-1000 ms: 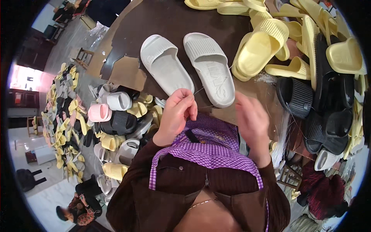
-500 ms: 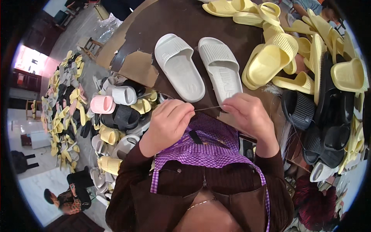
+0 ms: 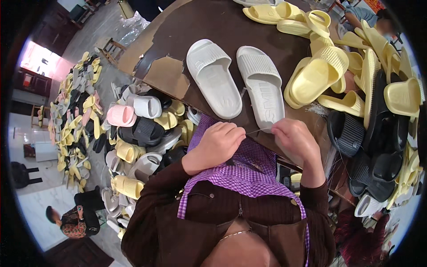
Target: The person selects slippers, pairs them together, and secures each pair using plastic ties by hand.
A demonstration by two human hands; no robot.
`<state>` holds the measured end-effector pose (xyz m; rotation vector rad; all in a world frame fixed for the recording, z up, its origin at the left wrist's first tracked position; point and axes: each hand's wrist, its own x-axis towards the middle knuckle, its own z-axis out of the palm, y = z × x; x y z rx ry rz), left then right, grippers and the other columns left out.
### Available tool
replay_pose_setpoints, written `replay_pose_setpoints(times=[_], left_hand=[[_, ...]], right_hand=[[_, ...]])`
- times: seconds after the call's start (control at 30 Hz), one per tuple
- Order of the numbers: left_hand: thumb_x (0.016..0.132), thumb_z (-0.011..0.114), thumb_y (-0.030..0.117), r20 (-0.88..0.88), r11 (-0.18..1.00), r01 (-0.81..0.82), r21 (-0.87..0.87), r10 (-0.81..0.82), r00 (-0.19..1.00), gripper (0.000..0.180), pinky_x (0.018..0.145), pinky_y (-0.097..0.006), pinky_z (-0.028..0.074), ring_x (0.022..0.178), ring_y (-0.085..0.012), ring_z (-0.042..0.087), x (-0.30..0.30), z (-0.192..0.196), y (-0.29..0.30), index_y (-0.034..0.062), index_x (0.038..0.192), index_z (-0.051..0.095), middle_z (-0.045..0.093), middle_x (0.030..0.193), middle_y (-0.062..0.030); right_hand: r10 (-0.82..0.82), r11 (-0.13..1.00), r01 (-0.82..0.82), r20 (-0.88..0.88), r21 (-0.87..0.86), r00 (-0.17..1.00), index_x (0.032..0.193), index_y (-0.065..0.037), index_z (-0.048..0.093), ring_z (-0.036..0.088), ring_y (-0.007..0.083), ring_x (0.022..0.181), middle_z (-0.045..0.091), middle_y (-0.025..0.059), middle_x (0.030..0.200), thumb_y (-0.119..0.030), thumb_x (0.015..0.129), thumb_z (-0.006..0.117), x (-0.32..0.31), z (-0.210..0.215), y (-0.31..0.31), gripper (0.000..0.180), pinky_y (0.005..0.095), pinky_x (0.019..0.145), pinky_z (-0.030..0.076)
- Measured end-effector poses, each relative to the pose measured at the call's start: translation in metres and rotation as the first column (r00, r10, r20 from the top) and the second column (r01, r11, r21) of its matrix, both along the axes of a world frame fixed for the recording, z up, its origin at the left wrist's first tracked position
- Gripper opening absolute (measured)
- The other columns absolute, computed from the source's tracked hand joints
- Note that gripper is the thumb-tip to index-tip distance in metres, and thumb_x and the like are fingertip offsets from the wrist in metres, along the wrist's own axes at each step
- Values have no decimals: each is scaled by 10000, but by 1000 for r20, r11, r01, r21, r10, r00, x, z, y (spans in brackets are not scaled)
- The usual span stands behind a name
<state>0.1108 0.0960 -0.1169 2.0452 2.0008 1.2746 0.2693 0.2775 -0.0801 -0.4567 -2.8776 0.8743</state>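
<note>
My left hand (image 3: 215, 147) is closed, its fingertips pinching one end of a thin thread (image 3: 258, 131). The other end of that thread is pinched by my right hand (image 3: 297, 140), so it runs taut between the two. Just beyond my hands, a pair of light grey slide slippers lies on the brown table (image 3: 213, 20), straps up. The left slipper (image 3: 215, 91) is apart from my fingers. The right slipper (image 3: 269, 104) has its heel close behind the thread and my right fingertips.
Yellow slippers (image 3: 316, 75) are heaped on the table's right, with black slippers (image 3: 344, 133) beside them. Mixed slippers (image 3: 147, 129) pile up at my left. Torn cardboard (image 3: 165, 78) lies along the table edge. A seated person (image 3: 73, 222) is at far left; another (image 3: 356, 20) at far right.
Both hands have shifted a little to the right and toward me in the picture, still pinching the thread. The view has tilted slightly; the slippers lie as before.
</note>
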Motion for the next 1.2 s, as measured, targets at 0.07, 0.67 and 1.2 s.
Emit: replay_pose_setpoints(times=[0.07,0.67,1.2], left_hand=[[747,635,40,8,999,-37,-14,37,999,93,638,-356,455,686,-276,570,-1,-5,2,16,813,574,567,739,-96],[766,605,95,-359,873,-488,18,461,811,62,627,-380,468,702,-288,591,-69,-33,65,53,765,560,558,715,-109],[767,606,148,-312,823,-566,59,553,772,121,605,-384,493,674,-283,609,-87,-44,92,53,708,562,594,718,-120]], right_hand=[[8,1000,-8,7,9,1000,802,-13,640,598,363,742,620,179,785,-131,794,578,-8,-8,6,134,423,667,474],[1,930,47,-130,364,992,895,18,576,590,371,795,594,199,829,-88,827,507,-119,-49,41,144,456,706,467],[-328,945,314,-253,-97,910,1016,-9,599,624,311,834,639,197,907,-74,841,506,-111,-15,80,208,343,746,487]])
